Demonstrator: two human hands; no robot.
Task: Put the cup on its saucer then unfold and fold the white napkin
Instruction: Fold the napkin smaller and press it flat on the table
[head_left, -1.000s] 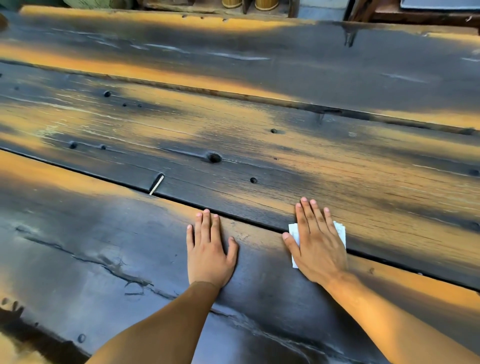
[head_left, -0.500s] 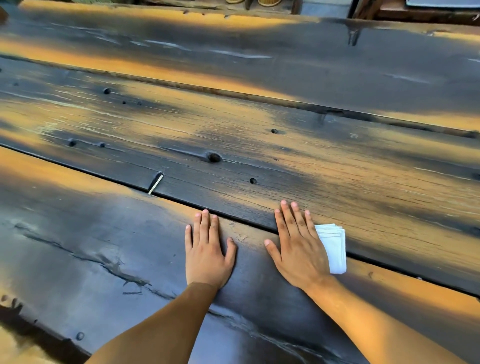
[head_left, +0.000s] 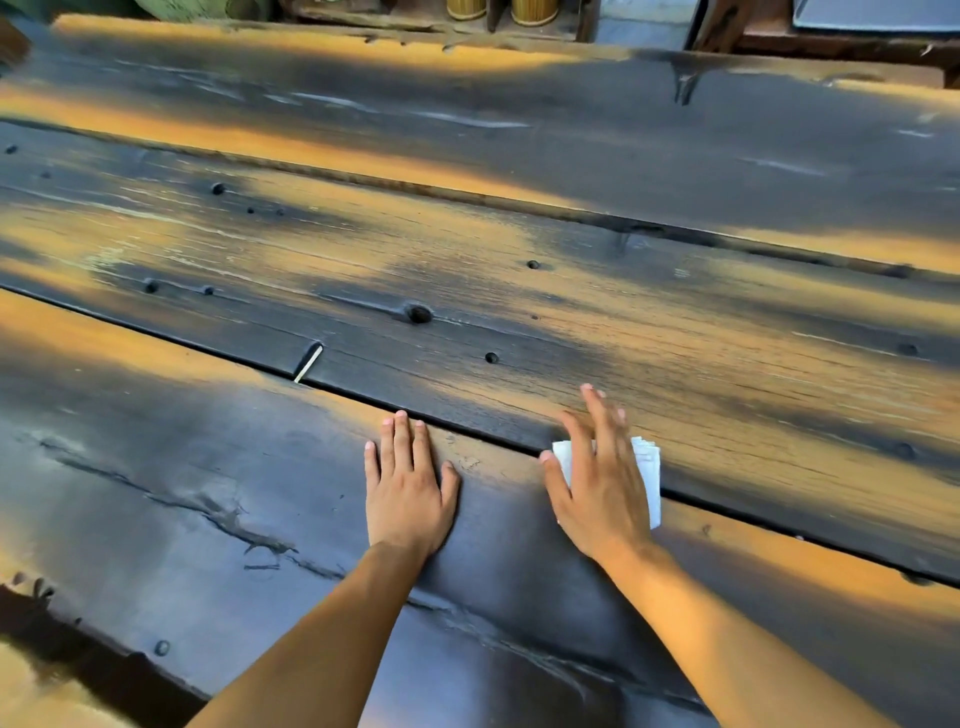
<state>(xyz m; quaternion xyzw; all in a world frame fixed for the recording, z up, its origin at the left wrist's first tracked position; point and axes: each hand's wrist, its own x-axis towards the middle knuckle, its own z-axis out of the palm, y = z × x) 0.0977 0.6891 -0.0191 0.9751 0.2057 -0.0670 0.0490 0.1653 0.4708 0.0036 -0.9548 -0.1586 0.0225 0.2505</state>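
A big, dark wooden table (head_left: 519, 270) made of long planks fills the view. Orange light lies on it in stripes. The wood has small round holes and long cracks.

The left hand (head_left: 408, 486) lies flat on the table, a little below the middle of the view, at about 6 o'clock. Its palm is down and its fingers are straight and close together. It holds nothing. The fingertips point up toward 12 o'clock and reach nearly to the dark gap between two planks.

The right hand (head_left: 597, 486) is at 3 o'clock from the left hand, near it but not touching it. It is spread open with the palm down, on top of the small folded white paper napkin (head_left: 649, 467). Its fingers are blurry, so it is hard to tell if they press on the napkin or float just over it. It does not squeeze or pinch the napkin.

The napkin lies on the table, right across the dark gap between the planks. One white corner peeks out by the thumb, on the 9 o'clock side of the hand. A longer white edge shows on the 3 o'clock side, and there its layers look stacked.

A thin pale stick (head_left: 309, 362) lies by the gap, at about 10 o'clock from the left hand, well apart from it.
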